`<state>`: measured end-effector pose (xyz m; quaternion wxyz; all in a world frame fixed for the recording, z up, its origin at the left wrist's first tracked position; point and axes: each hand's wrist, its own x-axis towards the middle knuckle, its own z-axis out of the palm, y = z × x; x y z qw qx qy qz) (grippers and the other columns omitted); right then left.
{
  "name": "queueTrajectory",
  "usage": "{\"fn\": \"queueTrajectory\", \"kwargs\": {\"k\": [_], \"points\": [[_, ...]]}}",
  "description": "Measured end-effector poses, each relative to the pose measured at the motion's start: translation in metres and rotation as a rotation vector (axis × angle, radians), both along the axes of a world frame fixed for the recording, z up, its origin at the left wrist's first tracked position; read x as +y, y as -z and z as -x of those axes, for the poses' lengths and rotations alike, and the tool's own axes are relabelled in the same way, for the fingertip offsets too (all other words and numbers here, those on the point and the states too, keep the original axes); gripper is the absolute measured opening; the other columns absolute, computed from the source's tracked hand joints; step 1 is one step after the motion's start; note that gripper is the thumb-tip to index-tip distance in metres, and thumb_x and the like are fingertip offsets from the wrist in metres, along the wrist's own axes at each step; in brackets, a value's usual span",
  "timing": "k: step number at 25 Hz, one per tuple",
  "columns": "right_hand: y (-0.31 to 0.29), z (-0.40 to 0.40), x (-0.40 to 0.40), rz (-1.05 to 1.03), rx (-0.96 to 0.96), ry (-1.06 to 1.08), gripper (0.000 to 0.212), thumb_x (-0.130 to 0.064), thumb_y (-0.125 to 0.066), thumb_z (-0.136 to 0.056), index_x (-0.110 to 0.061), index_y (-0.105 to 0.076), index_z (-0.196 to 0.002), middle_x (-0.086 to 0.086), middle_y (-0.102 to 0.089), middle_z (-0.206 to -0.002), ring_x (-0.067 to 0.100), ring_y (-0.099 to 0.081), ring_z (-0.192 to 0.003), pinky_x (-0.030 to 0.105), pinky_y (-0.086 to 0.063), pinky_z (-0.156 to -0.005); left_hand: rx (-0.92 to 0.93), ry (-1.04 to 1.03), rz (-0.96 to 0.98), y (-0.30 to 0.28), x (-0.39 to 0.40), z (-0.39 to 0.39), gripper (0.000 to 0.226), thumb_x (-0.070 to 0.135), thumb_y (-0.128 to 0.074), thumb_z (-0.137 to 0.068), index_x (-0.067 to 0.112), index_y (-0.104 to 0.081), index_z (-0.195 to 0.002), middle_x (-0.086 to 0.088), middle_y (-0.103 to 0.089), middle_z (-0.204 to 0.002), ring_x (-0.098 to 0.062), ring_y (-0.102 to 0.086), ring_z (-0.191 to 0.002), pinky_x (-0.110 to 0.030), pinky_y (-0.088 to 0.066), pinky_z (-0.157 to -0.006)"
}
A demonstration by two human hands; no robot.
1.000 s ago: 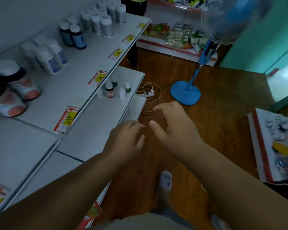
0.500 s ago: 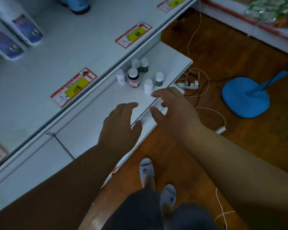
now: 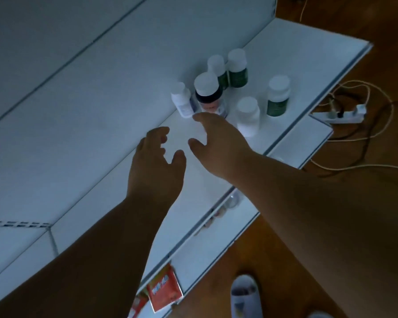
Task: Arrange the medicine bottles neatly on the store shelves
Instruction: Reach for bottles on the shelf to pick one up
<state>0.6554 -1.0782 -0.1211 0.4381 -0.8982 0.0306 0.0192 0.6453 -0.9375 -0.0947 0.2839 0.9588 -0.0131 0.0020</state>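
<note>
Both hands have come close to the bottles [image 3: 208, 92] on the shelf [image 3: 296, 53]; left hand [image 3: 155, 164] and right hand [image 3: 218, 145] are empty with fingers spread, so grabbing likely comes next

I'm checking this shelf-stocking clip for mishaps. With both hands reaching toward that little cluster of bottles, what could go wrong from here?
1. The bottles stand tightly bunched; the right hand, fingers spread, is nearest the dark-banded bottle and could tip it into the small white bottle.
2. The green-labelled bottle stands nearest the shelf's front edge; a knock might send it onto the power strip below.
3. Dim light makes labels hard to read.
</note>
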Motion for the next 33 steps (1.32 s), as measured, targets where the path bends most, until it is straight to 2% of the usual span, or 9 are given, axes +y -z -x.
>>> {"fn": "queueTrajectory", "kwargs": {"k": [4, 8, 11, 14, 18, 23, 27, 30, 33], "points": [[0.038, -0.057, 0.028, 0.007, -0.057, -0.004, 0.065, -0.034, -0.059, -0.096, -0.013, -0.028, -0.15, 0.006, -0.044, -0.148, 0.022, -0.044, -0.135, 0.029, -0.036, -0.107, -0.023, -0.031, -0.001, 0.026, 0.008, -0.028, 0.048, 0.03, -0.061, -0.093, 0.032, -0.042, -0.137, 0.011, -0.053, -0.134, -0.009, -0.057, -0.113, -0.025, -0.044, -0.089], [0.061, -0.095, 0.045, -0.088, -0.004, 0.174, 0.07, -0.035, -0.059, -0.095, -0.009, -0.023, -0.15, 0.009, -0.045, -0.145, 0.026, -0.048, -0.131, 0.035, -0.042, -0.103, -0.033, -0.02, -0.024, 0.032, 0.017, -0.052, 0.05, 0.031, -0.062, -0.093, 0.032, -0.041, -0.137, 0.011, -0.051, -0.135, -0.009, -0.056, -0.112, -0.026, -0.046, -0.089], [0.071, -0.119, 0.045, -0.159, -0.002, 0.245, 0.076, -0.033, -0.06, -0.094, -0.01, -0.017, -0.152, 0.008, -0.039, -0.152, 0.028, -0.041, -0.138, 0.04, -0.038, -0.111, -0.018, 0.016, -0.117, 0.04, 0.029, -0.069, 0.052, 0.032, -0.064, -0.091, 0.031, -0.04, -0.137, 0.009, -0.053, -0.132, -0.01, -0.055, -0.108, -0.029, -0.047, -0.089], [0.076, -0.133, 0.043, -0.079, -0.017, 0.247, 0.082, -0.035, -0.059, -0.095, -0.011, -0.009, -0.156, 0.011, -0.036, -0.155, 0.029, -0.038, -0.14, 0.041, -0.037, -0.113, 0.018, 0.067, -0.197, 0.052, 0.046, -0.073, 0.054, 0.033, -0.065, -0.089, 0.031, -0.041, -0.137, 0.008, -0.054, -0.129, -0.011, -0.055, -0.108, -0.027, -0.044, -0.089], [0.075, -0.136, 0.045, 0.047, -0.076, 0.268, 0.061, -0.039, -0.06, -0.092, -0.017, -0.032, -0.142, 0.017, -0.052, -0.129, 0.032, -0.056, -0.115, 0.037, -0.046, -0.089, 0.051, 0.043, -0.178, 0.06, 0.062, -0.061, 0.052, 0.037, -0.062, -0.09, 0.032, -0.041, -0.137, 0.01, -0.053, -0.13, -0.011, -0.054, -0.113, -0.032, -0.046, -0.095], [0.062, -0.095, 0.056, -0.239, -0.11, 0.212, 0.05, -0.043, -0.075, -0.08, -0.019, -0.043, -0.111, -0.005, -0.063, -0.101, 0.016, -0.064, -0.089, 0.03, -0.049, -0.071, 0.013, 0.053, -0.217, 0.061, 0.074, -0.044, 0.055, 0.038, -0.064, -0.088, 0.032, -0.041, -0.138, 0.007, -0.052, -0.132, -0.015, -0.053, -0.118, -0.04, -0.047, -0.099], [0.039, -0.021, 0.048, -0.587, 0.011, 0.19, 0.047, -0.047, -0.082, -0.073, -0.024, -0.053, -0.102, -0.01, -0.064, -0.09, 0.007, -0.064, -0.083, 0.025, -0.054, -0.072, 0.062, -0.054, 0.169, 0.042, 0.058, 0.01, 0.041, 0.046, -0.051, -0.094, 0.032, -0.049, -0.133, 0.011, -0.056, -0.128, -0.011, -0.057, -0.114, -0.027, -0.045, -0.092], [-0.002, 0.041, 0.029, -0.849, 0.166, 0.209, 0.051, -0.037, -0.087, -0.069, -0.021, -0.056, -0.107, 0.002, -0.068, -0.1, 0.017, -0.069, -0.091, 0.037, -0.06, -0.083, 0.12, -0.162, 0.445, -0.002, 0.035, 0.067, 0.058, 0.067, -0.032, -0.085, 0.035, -0.052, -0.13, 0.015, -0.06, -0.125, -0.009, -0.058, -0.115, -0.041, -0.045, -0.103], [-0.085, 0.115, 0.011, -0.867, 0.33, 0.231, 0.061, -0.059, -0.078, -0.07, -0.024, -0.055, -0.114, 0.003, -0.067, -0.11, 0.019, -0.069, -0.097, 0.042, -0.057, -0.089, 0.226, -0.295, 0.639, -0.083, 0.009, 0.136, 0.066, 0.071, -0.024, -0.086, 0.033, -0.054, -0.131, 0.015, -0.062, -0.123, -0.007, -0.061, -0.111, -0.042, -0.047, -0.103]]}}
